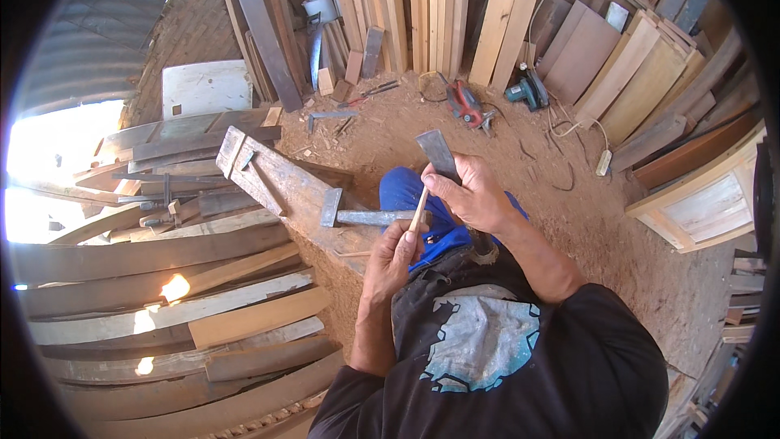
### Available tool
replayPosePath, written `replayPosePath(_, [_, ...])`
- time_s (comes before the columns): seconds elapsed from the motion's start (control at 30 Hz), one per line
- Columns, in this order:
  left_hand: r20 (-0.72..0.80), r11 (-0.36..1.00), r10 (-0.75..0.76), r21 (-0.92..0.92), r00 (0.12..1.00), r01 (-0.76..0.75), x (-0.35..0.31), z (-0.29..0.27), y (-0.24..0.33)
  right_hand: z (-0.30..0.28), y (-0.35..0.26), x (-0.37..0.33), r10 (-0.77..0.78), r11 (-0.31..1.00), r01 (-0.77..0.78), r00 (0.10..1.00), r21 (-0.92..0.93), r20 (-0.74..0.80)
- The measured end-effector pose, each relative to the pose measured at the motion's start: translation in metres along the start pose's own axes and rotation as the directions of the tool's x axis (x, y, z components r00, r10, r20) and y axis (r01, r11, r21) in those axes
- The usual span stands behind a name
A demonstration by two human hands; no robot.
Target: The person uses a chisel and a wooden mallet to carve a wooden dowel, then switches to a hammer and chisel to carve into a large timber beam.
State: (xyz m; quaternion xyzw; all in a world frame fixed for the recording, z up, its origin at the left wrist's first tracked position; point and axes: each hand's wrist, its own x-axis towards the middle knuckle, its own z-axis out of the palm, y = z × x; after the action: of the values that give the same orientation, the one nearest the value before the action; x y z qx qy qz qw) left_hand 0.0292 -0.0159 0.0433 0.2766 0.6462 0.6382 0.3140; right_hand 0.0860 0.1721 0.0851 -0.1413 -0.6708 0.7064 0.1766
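Note:
In my right hand (465, 189) is a wide chisel (436, 152), its flat grey blade pointing up and away and its handle end down near my lap. The fingers are closed round the blade. My left hand (394, 254) pinches a thin wooden stick (419, 205), which stands up at a slant with its top by my right thumb and the blade. Just beyond the left hand a hammer (331, 208) lies on a worn wooden bench (280, 164), the near end of its handle partly behind the hand and stick. A small tool (247, 160) and a wedge-shaped board (262, 189) rest farther along the bench.
Stacked planks (162, 309) fill the left side. Boards (439, 12) lean upright along the back. A red power tool (467, 103), a green one (528, 90) and cords lie on the sawdust-covered floor (366, 130). A framed wooden panel (703, 207) stands at right.

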Motion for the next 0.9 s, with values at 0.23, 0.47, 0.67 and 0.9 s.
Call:
replayPosePath(0.23, [0.029,0.919,-0.168,-0.356,0.985,0.167,0.005,0.004,-0.003,0.012,0.003,-0.003,0.158,0.931,-0.125,0.985,0.342,-0.070])
replayPosePath(0.47, [-0.107,0.882,-0.239,-0.440,0.965,0.170,0.013,-0.001,-0.002,0.052,-0.008,-0.042,0.337,0.535,-0.498,0.866,0.682,0.368])
replayPosePath(0.67, [-0.043,0.930,-0.082,-0.362,0.996,0.061,-0.005,-0.005,0.011,0.054,-0.024,-0.057,0.324,0.571,-0.520,0.854,0.635,0.408])
replayPosePath(0.9, [0.087,0.997,0.041,-0.069,0.995,-0.035,-0.047,-0.013,0.000,0.018,-0.044,-0.073,0.255,0.629,-0.345,0.938,0.697,0.235])
